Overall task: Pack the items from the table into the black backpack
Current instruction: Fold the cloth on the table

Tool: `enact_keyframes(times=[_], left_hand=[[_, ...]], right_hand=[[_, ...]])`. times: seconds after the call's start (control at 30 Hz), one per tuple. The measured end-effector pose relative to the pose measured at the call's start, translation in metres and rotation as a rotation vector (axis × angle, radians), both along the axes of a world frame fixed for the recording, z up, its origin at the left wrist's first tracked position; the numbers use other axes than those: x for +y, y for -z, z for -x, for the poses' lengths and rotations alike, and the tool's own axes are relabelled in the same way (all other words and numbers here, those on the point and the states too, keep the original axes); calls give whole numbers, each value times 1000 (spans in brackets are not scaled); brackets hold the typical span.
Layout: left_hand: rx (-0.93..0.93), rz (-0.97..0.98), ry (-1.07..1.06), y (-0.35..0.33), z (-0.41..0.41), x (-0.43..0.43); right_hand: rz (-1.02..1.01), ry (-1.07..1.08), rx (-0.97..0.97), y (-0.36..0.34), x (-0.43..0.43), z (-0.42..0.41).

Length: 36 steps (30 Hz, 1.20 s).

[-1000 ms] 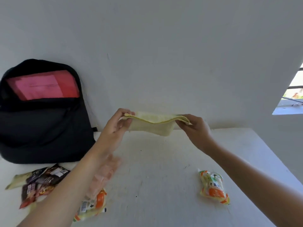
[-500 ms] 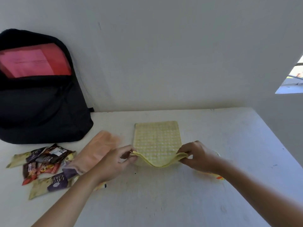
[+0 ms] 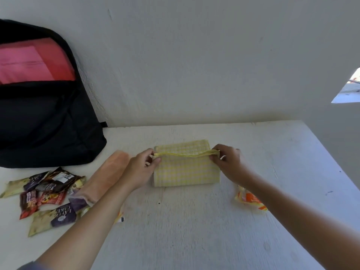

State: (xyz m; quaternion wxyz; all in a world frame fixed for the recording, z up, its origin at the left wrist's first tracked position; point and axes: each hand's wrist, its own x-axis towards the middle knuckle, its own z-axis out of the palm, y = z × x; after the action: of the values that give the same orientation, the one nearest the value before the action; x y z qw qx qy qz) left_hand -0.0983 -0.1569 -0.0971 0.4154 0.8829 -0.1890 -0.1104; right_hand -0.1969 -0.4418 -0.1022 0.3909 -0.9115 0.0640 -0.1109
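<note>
A yellow checked cloth (image 3: 185, 170) lies folded on the white table (image 3: 194, 230). My left hand (image 3: 140, 170) pinches the left end of its folded-over edge, and my right hand (image 3: 228, 162) pinches the right end. The black backpack (image 3: 44, 121) leans against the wall at the far left, its top open on a red and pink lining. A pink cloth (image 3: 105, 178) lies left of my left hand. Several snack packets (image 3: 44, 193) are scattered in front of the backpack. An orange and yellow packet (image 3: 247, 198) shows partly under my right forearm.
The white wall rises just behind the table. The table's right edge runs diagonally toward the near right, with a window opening (image 3: 348, 88) beyond it.
The cloth came down from mid-air onto the table. Both hands then carried its near edge away from me, folding it over onto itself.
</note>
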Motion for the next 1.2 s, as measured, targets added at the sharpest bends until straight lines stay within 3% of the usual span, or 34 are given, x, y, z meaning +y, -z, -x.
enact_keyframes(times=[0.33,0.57,0.7,0.8,0.93,1.2], left_hand=[[-254,-173,-116,-1,-47,-28],[-451,-401,-120,0,-56,-35],[-530,-323,52,5,-43,-43],[-417,-438,282,25,-30,-50],[-376,-673,322,50,-20,-50],[-348,-662,358,50,-11,-44]], right_hand=[[58,128,39,1,-1,-53],[192,198,64,18,2,-76],[336,202,26,23,12,-73],[417,10,-92,29,27,-62],[539,-249,197,48,33,-45],[577,-255,377,44,37,-29]])
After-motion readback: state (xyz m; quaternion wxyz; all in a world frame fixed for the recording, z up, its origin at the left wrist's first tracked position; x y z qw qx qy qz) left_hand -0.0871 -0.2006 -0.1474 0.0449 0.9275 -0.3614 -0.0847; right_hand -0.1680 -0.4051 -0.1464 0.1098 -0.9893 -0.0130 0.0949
